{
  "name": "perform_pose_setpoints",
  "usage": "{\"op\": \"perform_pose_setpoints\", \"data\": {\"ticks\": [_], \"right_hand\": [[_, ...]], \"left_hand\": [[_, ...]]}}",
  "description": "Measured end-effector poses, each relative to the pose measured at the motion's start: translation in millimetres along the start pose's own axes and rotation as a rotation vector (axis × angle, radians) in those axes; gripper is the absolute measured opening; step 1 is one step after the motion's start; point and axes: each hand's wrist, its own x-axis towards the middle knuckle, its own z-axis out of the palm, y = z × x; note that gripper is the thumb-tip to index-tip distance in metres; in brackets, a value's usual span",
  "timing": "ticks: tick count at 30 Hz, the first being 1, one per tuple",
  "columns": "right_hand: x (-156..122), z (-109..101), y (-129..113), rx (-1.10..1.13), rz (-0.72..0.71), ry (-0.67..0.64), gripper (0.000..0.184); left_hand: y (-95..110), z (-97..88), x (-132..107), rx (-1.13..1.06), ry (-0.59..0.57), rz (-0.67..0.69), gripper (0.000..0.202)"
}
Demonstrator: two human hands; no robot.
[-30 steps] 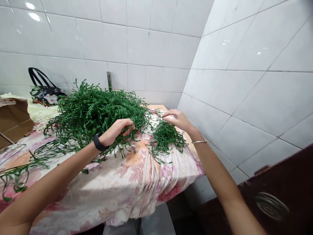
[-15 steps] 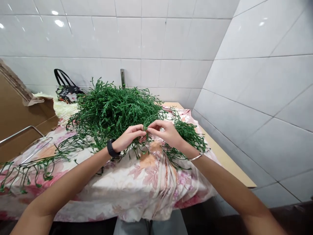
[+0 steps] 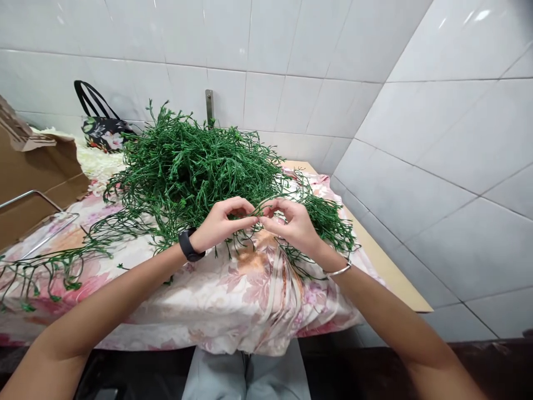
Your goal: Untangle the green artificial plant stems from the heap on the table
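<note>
**Pinching thin green stems (image 3: 262,206) two-handed, by the tips**

Gripping with left hand (image 3: 220,223), thumb and fingers closed on the stems; same with right hand (image 3: 296,225), nearly meeting it. Likely using tips rather than palms for fine control over something this slim. Can't tell stem count or exact contact behind the fingers. Holding just in front of big green pile (image 3: 200,161), over floral tablecloth (image 3: 200,305); presumably handy for short reaches. Beside right hand, on its outer side: smaller green bunch (image 3: 331,222), lying mostly apart from the pile, probably to avoid tangling. Off to the left: cardboard box (image 3: 31,166), well apart from both hands, likely out of the way there.
</note>
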Motion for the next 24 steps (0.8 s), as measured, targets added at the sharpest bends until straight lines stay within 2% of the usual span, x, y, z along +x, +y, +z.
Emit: {"op": "perform_pose_setpoints", "data": {"ticks": [5, 11, 14, 21, 24], "right_hand": [[-0.1, -1.2, 5.9, 0.041, 0.041, -0.046, 0.011], [-3.2, 2.0, 3.2, 0.092, -0.017, 0.115, 0.013], [-3.0, 2.7, 0.6, 0.127, -0.019, 0.124, 0.013], [0.0, 0.9, -2.0, 0.325, 0.153, 0.038, 0.015], [0.5, 1.2, 0.1, 0.344, 0.195, 0.028, 0.019]], "left_hand": [[2.8, -1.0, -2.2, 0.135, 0.047, 0.044, 0.015], [6.4, 1.9, -4.4, 0.170, 0.047, 0.059, 0.015], [7.2, 3.0, -4.9, 0.173, 0.070, 0.079, 0.014], [5.5, 3.4, -4.7, 0.178, 0.080, 0.081, 0.016], [4.4, 2.0, -4.9, 0.194, 0.101, 0.069, 0.015]]}}
